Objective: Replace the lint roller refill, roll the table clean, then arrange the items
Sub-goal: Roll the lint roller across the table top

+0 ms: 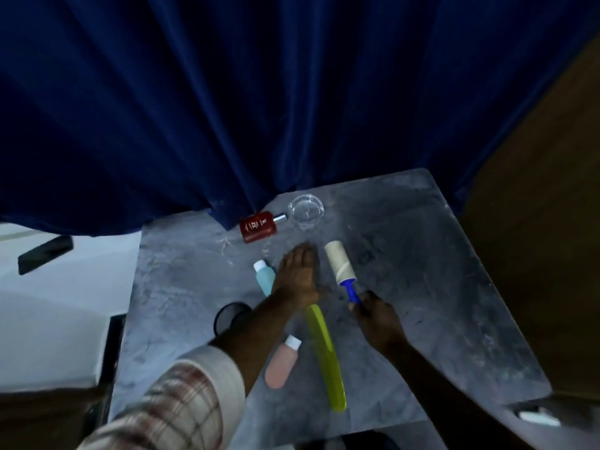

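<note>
A lint roller [340,267] with a cream paper roll and a blue handle lies tilted on the grey marbled table [438,287]; my right hand [373,315] is shut on the handle's near end. My left hand [297,276] rests flat on the table just left of the roller, fingers together and pointing away, holding nothing. It covers part of a light blue bottle [262,276]. A long yellow-green strip [326,355] lies between my arms, and a pink bottle [281,363] with a white cap lies beside it.
A red perfume bottle [258,226] lies at the far edge next to a clear glass ashtray [306,211]. A black ring [227,315] sits under my left forearm. A dark blue curtain [259,92] hangs behind the table. A dark phone [44,254] rests on the white surface at left.
</note>
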Action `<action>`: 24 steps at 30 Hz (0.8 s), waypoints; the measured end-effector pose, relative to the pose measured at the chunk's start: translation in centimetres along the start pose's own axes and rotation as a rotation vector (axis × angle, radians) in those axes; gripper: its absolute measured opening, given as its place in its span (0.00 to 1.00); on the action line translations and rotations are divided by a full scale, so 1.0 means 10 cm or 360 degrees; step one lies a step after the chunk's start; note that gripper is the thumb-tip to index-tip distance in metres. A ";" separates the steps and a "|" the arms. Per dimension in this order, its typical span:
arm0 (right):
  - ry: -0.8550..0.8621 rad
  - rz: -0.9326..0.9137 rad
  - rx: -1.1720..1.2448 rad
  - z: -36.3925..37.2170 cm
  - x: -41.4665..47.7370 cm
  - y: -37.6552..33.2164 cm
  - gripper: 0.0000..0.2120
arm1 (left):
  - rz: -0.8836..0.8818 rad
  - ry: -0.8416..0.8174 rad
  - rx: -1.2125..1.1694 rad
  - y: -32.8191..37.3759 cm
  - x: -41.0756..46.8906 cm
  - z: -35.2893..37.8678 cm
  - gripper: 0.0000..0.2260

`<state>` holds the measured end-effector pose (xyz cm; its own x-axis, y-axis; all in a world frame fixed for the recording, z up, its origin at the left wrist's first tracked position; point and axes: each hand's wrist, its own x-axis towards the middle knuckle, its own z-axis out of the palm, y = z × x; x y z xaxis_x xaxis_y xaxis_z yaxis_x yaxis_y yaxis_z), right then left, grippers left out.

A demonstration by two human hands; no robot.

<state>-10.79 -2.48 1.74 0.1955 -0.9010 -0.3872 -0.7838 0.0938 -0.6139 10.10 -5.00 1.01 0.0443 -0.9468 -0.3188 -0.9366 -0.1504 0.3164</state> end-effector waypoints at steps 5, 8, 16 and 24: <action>0.0014 -0.0145 -0.0494 0.22 0.29 0.02 0.19 | -0.0077 -0.0172 0.0162 -0.18 0.28 0.08 0.63; 0.0115 -0.0221 -0.0594 0.30 0.39 -0.01 0.19 | -0.0111 -0.0225 0.0165 -0.28 0.33 0.11 0.64; 0.0303 -0.0387 -0.0864 0.33 0.41 -0.14 0.21 | -0.0052 -0.0169 0.0146 -0.40 0.37 0.21 0.68; 0.0500 -0.0408 -0.1015 0.49 0.32 -0.27 0.20 | -0.0005 -0.0173 0.0240 -0.45 0.38 0.26 0.68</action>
<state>-5.20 -3.59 -1.23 0.3153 -0.9489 -0.0127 -0.9442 -0.3124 -0.1040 13.61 -7.19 -3.92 0.0171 -0.9087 -0.4170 -0.9783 -0.1013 0.1806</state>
